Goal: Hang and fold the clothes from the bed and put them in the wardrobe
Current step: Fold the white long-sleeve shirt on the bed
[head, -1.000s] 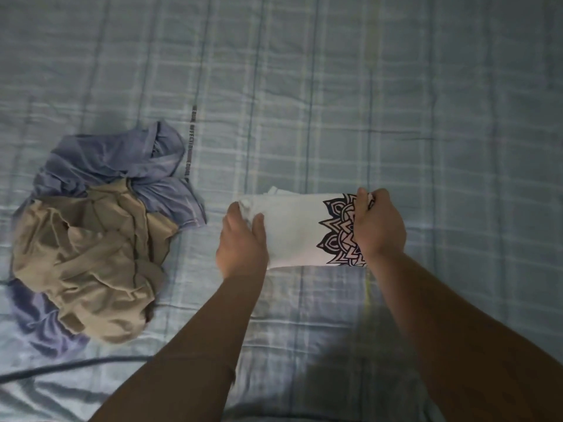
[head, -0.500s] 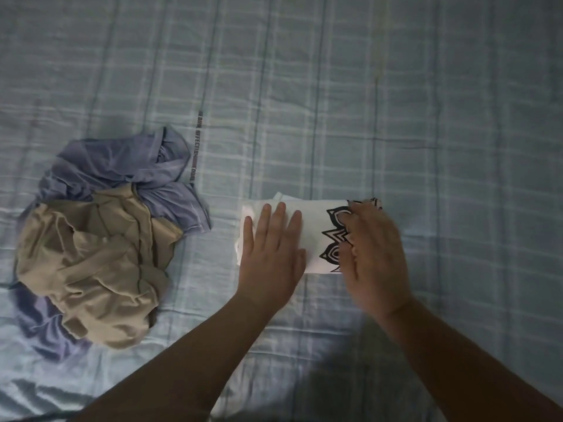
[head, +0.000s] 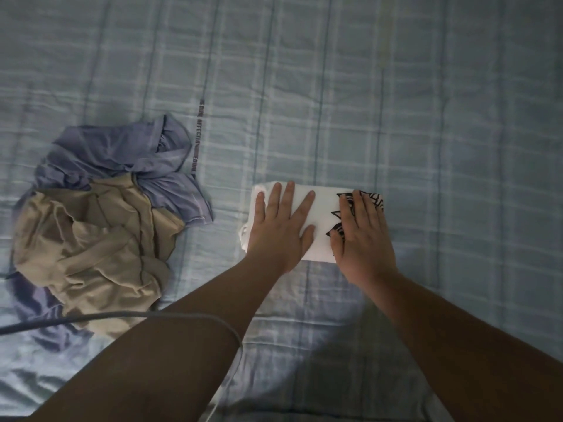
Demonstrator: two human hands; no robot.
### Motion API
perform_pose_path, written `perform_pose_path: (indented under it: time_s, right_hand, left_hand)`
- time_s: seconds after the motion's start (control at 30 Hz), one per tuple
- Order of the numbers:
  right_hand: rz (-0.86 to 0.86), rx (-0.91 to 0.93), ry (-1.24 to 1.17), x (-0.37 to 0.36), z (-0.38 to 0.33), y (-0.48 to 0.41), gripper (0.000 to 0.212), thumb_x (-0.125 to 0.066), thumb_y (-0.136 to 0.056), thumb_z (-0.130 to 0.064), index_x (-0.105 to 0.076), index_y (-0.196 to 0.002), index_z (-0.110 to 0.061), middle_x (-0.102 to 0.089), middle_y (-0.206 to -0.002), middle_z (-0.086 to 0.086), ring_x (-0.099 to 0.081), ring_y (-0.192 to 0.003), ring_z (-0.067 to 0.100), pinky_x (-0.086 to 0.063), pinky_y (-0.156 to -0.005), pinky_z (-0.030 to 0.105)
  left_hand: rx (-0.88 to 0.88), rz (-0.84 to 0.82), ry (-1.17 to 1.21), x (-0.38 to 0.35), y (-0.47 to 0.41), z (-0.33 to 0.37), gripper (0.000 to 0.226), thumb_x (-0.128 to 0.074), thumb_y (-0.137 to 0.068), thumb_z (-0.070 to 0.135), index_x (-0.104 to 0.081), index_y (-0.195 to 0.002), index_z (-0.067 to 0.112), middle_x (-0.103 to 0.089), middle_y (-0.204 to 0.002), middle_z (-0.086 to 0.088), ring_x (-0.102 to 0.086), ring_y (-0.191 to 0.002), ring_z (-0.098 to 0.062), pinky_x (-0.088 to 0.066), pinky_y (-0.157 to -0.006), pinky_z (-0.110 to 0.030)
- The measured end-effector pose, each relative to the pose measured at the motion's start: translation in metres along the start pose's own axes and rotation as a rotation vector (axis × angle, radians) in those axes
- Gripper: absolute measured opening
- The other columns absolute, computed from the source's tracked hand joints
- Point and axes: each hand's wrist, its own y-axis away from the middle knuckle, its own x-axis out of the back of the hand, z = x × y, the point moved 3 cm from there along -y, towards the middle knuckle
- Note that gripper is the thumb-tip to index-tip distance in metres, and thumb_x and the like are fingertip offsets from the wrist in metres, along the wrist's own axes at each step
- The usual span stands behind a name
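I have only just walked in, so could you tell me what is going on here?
A person is folding laundry on a blue checked bed sheet. The left hand and the right hand lie flat on a folded white shirt with a black print, pressing it down. To its left, a crumpled beige garment lies on a lilac garment, both unfolded.

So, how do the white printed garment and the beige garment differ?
The white printed garment is folded flat; the beige garment lies crumpled. The white one bears a black pattern; the beige one is plain. Left hand and right hand press on the white one; none touches the beige one. Both lie on the checked bedsheet.
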Motion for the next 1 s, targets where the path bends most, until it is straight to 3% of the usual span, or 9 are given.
perform_pose_path:
  time_s: [0.17,0.3,0.4,0.5,0.57,0.67,0.73,0.87,1.0]
  right_hand:
    - [0.032,-0.031,-0.263,0.023,0.001,0.000,0.063,-0.037,-0.094,-0.040,-0.035,-0.150,-0.011,-0.028,-0.159,0.011,-0.020,-0.148,0.026,-0.010,-0.122,0.035]
    - [0.331,-0.394,-0.704,0.046,0.016,0.021,0.054,-0.060,-0.095,-0.023,-0.042,-0.144,-0.011,-0.039,-0.151,0.009,-0.033,-0.140,0.020,-0.019,-0.119,0.029]
    - [0.197,-0.737,-0.957,0.029,0.018,0.032,0.071,-0.061,-0.090,-0.042,-0.032,-0.150,-0.016,-0.037,-0.153,0.007,-0.037,-0.140,0.020,-0.029,-0.118,0.041]
    - [0.085,-0.783,-0.950,0.024,0.013,0.034,0.060,-0.056,-0.093,-0.045,-0.041,-0.144,-0.017,-0.055,-0.136,0.007,-0.053,-0.120,0.020,-0.038,-0.101,0.032]
    - [0.078,-0.756,-0.946,0.026,0.011,0.032,0.050,-0.055,-0.097,-0.037,-0.043,-0.142,-0.020,-0.059,-0.129,0.005,-0.053,-0.111,0.017,-0.037,-0.096,0.028]
    - [0.059,-0.714,-0.996,0.027,0.011,0.028,0.054,-0.061,-0.094,-0.039,-0.043,-0.143,-0.023,-0.059,-0.125,-0.001,-0.054,-0.112,0.017,-0.040,-0.098,0.030]
    - [0.049,-0.702,-1.036,0.027,0.014,0.027,0.056,-0.067,-0.090,-0.040,-0.049,-0.139,-0.023,-0.060,-0.120,-0.007,-0.057,-0.111,0.014,-0.042,-0.098,0.030]
    - [0.065,-0.725,-1.305,0.020,0.021,0.034,0.049,-0.074,-0.080,-0.040,-0.065,-0.123,-0.018,-0.074,-0.110,0.002,-0.071,-0.100,0.020,-0.054,-0.095,0.046]
    - [0.094,-0.711,-1.462,0.019,0.013,0.056,0.035,-0.068,-0.091,-0.018,-0.062,-0.125,-0.015,-0.073,-0.112,0.008,-0.072,-0.097,0.021,-0.057,-0.088,0.042]
  left_hand:
    - [-0.041,0.072,0.171,0.023,0.013,-0.007,0.061,-0.024,-0.100,0.051,-0.013,-0.156,0.028,-0.006,-0.165,-0.009,0.002,-0.152,-0.029,-0.005,-0.120,-0.055]
    - [0.385,0.359,0.567,0.047,0.048,-0.042,0.064,-0.052,-0.094,0.043,-0.033,-0.149,0.016,-0.026,-0.157,-0.013,-0.020,-0.147,-0.031,-0.017,-0.119,-0.046]
    - [0.694,0.113,0.925,0.029,0.056,-0.057,0.079,-0.064,-0.087,0.051,-0.034,-0.146,0.007,-0.039,-0.146,-0.017,-0.041,-0.133,-0.031,-0.033,-0.110,-0.038]
    - [0.680,-0.088,0.998,0.017,0.047,-0.058,0.106,-0.056,-0.063,0.086,-0.047,-0.136,0.011,-0.058,-0.129,-0.014,-0.057,-0.116,-0.032,-0.046,-0.103,-0.046]
    - [0.663,-0.122,0.963,0.012,0.039,-0.058,0.109,-0.052,-0.055,0.089,-0.050,-0.134,0.015,-0.061,-0.125,-0.011,-0.059,-0.113,-0.030,-0.048,-0.098,-0.048]
    - [0.592,-0.166,0.941,0.011,0.028,-0.058,0.100,-0.055,-0.060,0.085,-0.054,-0.132,0.015,-0.063,-0.125,-0.005,-0.060,-0.113,-0.026,-0.049,-0.099,-0.042]
    - [0.526,-0.195,1.018,0.012,0.022,-0.059,0.077,-0.066,-0.072,0.071,-0.061,-0.125,0.016,-0.065,-0.119,0.001,-0.062,-0.108,-0.019,-0.050,-0.096,-0.037]
    - [0.601,-0.356,1.544,0.008,0.027,-0.068,0.062,-0.084,-0.071,0.045,-0.066,-0.121,0.012,-0.072,-0.115,-0.005,-0.071,-0.099,-0.022,-0.057,-0.091,-0.046]
    - [0.519,-0.361,1.784,0.004,0.051,-0.059,0.051,-0.078,-0.083,0.025,-0.060,-0.128,0.010,-0.070,-0.120,-0.007,-0.068,-0.110,-0.025,-0.050,-0.100,-0.047]
